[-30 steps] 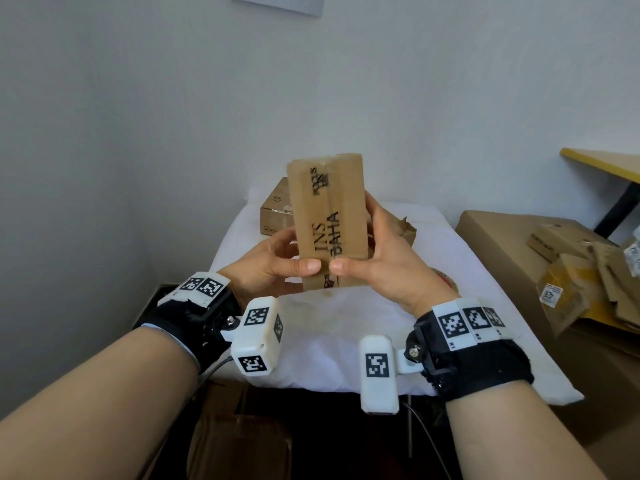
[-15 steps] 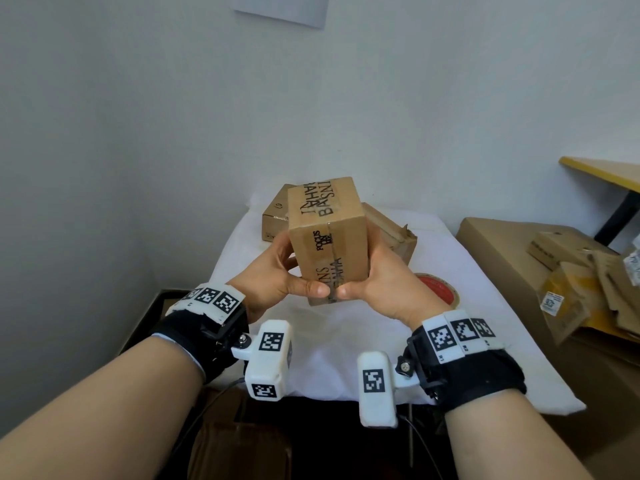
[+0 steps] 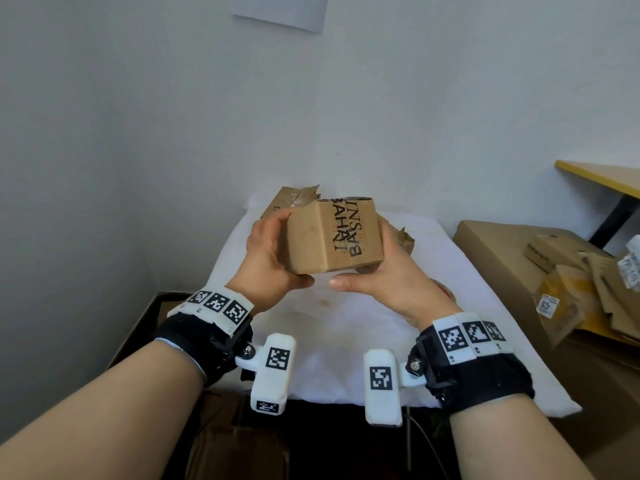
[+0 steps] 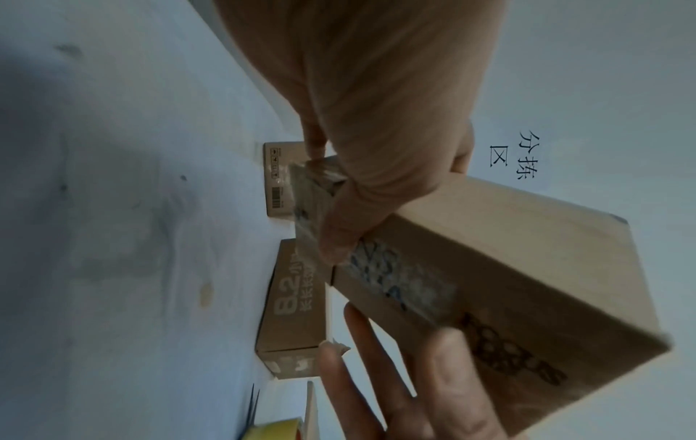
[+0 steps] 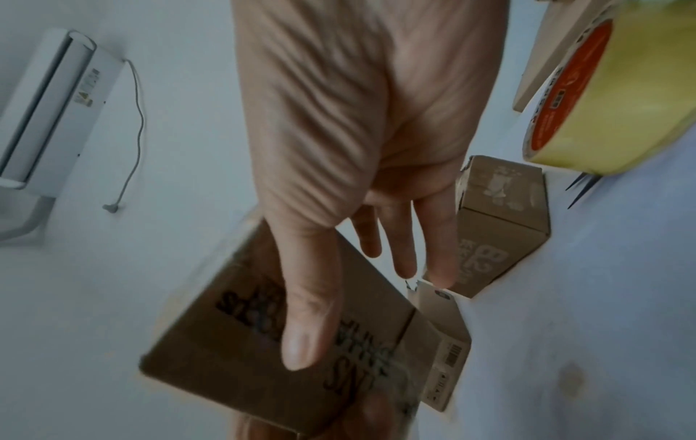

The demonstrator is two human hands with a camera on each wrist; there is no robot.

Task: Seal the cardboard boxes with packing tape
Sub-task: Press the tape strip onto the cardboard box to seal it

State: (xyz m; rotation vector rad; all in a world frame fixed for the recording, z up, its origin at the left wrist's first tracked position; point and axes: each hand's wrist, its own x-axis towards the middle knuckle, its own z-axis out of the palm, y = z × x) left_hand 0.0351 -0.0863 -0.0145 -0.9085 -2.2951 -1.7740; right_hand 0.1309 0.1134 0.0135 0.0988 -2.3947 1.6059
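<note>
A small brown cardboard box (image 3: 341, 233) with black lettering lies tilted in the air above the white-covered table (image 3: 346, 341). My left hand (image 3: 273, 258) grips its left end, thumb pressed on a taped face (image 4: 339, 235). On the right side my right hand (image 3: 391, 275) supports the same box (image 5: 263, 336), with its thumb (image 5: 305, 312) laid along one face and the other fingers (image 5: 406, 238) straight. A roll of yellowish packing tape with a red core (image 5: 602, 95) lies on the table, mostly hidden behind my right hand in the head view (image 3: 446, 292).
Two more small boxes sit at the back of the table, one with torn tape (image 3: 291, 199) and one to the right (image 3: 401, 237). A large carton (image 3: 502, 244) piled with flattened cardboard (image 3: 588, 282) stands at the right, under a yellow desk (image 3: 606, 178).
The box went from upright to tipped over, its lettered face now up. My thumbs no longer pinch its front; the right hand's fingers have straightened along it.
</note>
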